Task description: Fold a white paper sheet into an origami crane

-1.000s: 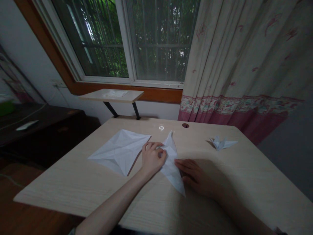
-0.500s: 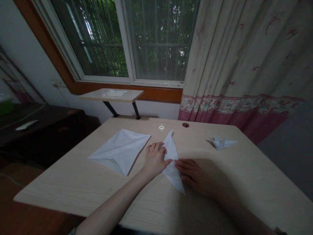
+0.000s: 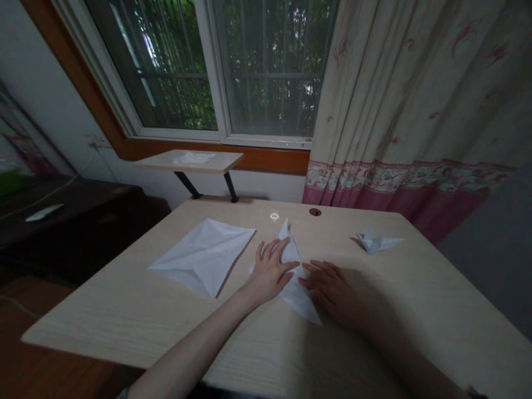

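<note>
A folded sheet of white paper [image 3: 300, 300] lies on the table in front of me, its narrow tip pointing toward the window. My left hand [image 3: 272, 272] rests on its left part with fingers spread, covering some of the sheet. Along the paper's right edge lies my right hand [image 3: 326, 285], its fingers stretched out and the fingertips touching the paper near the left thumb. To the left is a creased, opened-out square of white paper [image 3: 203, 252]. A folded paper crane [image 3: 376, 243] stands at the right on the table.
The light wood table [image 3: 137, 327] has a round cable hole [image 3: 315, 212] at its back edge. A small raised shelf [image 3: 153, 161] on black legs carries white papers [image 3: 194, 158]. A floral curtain [image 3: 386, 111] hangs behind, right of the window [image 3: 270, 72].
The folded sheet has turned slightly, its far tip shifting left and its near corner right. My left hand has spread its fingers more; my right fingertips have slid a little away from me.
</note>
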`<action>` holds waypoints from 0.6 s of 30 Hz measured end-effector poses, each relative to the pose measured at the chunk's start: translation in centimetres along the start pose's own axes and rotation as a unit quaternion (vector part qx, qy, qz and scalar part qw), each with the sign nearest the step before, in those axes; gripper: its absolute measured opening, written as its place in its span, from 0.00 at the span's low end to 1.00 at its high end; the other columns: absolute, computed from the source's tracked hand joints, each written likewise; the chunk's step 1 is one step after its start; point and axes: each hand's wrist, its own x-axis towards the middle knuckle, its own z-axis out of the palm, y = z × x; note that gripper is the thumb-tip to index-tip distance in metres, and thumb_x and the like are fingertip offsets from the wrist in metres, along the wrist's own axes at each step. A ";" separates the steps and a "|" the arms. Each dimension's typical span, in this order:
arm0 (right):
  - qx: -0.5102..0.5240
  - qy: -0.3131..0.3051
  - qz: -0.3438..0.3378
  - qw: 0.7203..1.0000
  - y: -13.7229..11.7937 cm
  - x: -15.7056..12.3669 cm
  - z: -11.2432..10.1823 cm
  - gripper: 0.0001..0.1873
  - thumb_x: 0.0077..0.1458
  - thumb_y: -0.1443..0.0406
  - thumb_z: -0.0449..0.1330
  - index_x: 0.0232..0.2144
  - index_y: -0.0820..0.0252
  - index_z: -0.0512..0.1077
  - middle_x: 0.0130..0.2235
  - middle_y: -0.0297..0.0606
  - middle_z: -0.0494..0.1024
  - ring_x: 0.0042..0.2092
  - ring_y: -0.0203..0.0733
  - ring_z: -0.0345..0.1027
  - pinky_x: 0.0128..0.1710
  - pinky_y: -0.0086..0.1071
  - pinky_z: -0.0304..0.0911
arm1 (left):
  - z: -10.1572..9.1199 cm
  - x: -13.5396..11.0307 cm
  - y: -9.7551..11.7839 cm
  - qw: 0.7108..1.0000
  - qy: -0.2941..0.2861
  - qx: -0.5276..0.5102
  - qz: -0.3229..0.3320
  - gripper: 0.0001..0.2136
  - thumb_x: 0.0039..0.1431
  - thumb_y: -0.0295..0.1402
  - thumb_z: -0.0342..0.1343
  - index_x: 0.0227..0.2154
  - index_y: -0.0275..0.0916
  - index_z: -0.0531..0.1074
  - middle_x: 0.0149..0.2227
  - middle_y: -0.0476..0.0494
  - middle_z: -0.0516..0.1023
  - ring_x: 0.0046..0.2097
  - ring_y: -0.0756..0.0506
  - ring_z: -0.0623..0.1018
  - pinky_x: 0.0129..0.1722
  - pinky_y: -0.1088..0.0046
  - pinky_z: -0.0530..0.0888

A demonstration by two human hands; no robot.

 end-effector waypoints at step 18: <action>0.004 0.017 0.054 0.998 1.5 -0.2 -0.4 0.19 0.71 0.57 0.47 0.55 0.43 0.73 0.62 0.35 0.71 0.65 0.49 0.59 0.65 0.57 0.54 | 0.1 0.0 0.6 0.991 -0.064 -0.028 0.111 0.17 0.72 0.34 0.46 0.60 0.41 0.68 0.62 0.40 0.71 0.67 0.43 0.65 0.71 0.50 0.38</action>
